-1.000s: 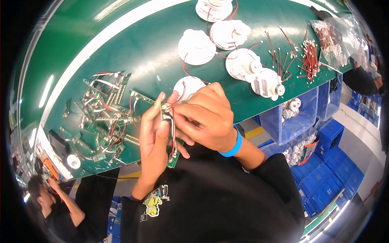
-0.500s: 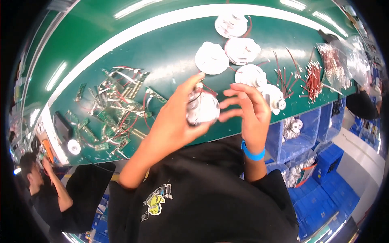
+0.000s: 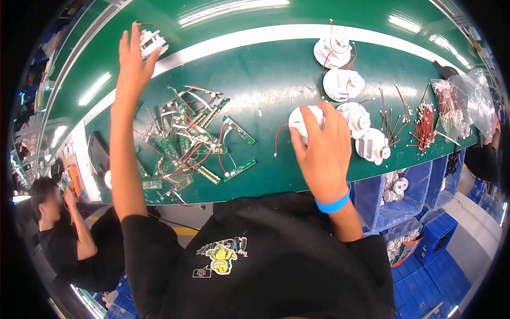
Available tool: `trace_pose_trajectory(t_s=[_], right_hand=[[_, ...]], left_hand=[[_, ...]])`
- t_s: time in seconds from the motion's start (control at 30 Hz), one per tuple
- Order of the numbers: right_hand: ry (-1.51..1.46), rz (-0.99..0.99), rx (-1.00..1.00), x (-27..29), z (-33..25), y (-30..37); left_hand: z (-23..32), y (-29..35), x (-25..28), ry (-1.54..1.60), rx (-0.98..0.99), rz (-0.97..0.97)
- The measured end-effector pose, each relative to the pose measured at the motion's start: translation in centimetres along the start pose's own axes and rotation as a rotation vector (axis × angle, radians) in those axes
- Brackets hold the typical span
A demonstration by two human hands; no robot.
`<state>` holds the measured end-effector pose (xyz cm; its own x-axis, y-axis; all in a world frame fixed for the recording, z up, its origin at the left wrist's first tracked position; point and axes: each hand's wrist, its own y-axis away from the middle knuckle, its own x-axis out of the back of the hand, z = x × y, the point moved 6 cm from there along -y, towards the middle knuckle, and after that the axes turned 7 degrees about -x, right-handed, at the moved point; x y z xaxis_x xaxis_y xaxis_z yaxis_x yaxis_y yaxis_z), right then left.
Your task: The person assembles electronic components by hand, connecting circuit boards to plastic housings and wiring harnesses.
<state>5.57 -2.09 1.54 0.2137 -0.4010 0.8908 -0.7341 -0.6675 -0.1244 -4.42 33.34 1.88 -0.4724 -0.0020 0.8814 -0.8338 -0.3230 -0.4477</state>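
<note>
Green table (image 3: 276, 74) curves before me; my right fingers (image 3: 313, 123) close around a white round unit (image 3: 297, 118) on it, probably light, stiff, best taken by its rim; my left fingers (image 3: 135, 42) spread at a white part (image 3: 153, 44), grip unclear; leftward there's room before the circuit boards (image 3: 240, 131).

A green table (image 3: 271, 178) is bearing a loose heap of green circuit boards (image 3: 183, 139) with red and white leads on its left half, where two separate boards (image 3: 239, 129) are lying just right of the heap. Toward the right, four white round units (image 3: 343, 85) are sitting in a slanting row, and a partly covered white disc (image 3: 298, 121) is resting just left of them. Beyond these, loose red wires (image 3: 389, 127), a denser wire bundle (image 3: 425, 127) and a clear plastic bag (image 3: 474, 98) are lying near the right end.
</note>
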Motion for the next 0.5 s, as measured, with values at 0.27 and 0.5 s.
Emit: trace_pose_trajectory(t_s=[0.27,0.5], right_hand=[[0.192,-0.074,0.33,-1.8,-2.4,-1.0],[-0.442,-0.105,0.123,-1.1,0.8,-1.4]], left_hand=[[15.4,6.2,-1.4,-0.039,-0.133,-0.587],[18.0,6.0,0.3,0.345,-0.109,-0.51]])
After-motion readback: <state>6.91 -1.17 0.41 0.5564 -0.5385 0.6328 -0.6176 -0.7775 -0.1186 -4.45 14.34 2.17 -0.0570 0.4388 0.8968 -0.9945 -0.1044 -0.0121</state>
